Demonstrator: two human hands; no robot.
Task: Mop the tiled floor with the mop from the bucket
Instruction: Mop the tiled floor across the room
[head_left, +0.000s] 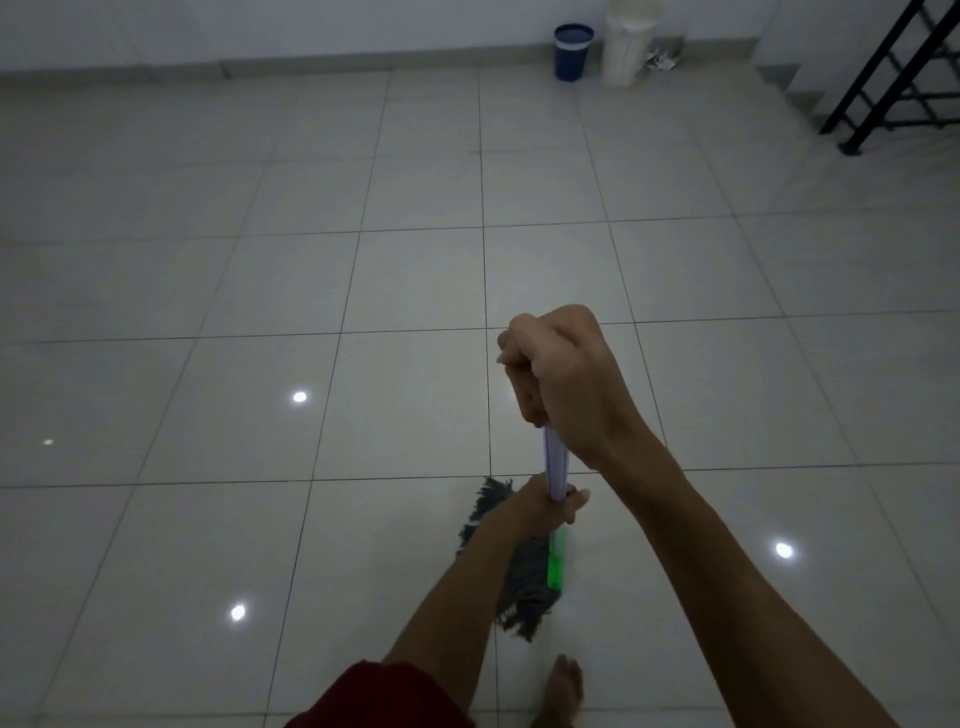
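The right hand (558, 379) has its grip clenched round the top of the mop handle (555, 467), fingers curled tight. Lower on the same handle, the left hand (540, 506) holds its grip just above the green socket (557, 558). The handle runs steeply down to the grey string mop head (522, 587), which lies spread on the tiled floor (363, 270). Just behind the mop head, a bare foot (563, 686) stands on the tiles. Well beyond the mop head, by the far wall, stands the blue bucket (573, 52), a white bin (626, 49) just beside it. Far right of the mop head rises a black stair railing (893, 78).
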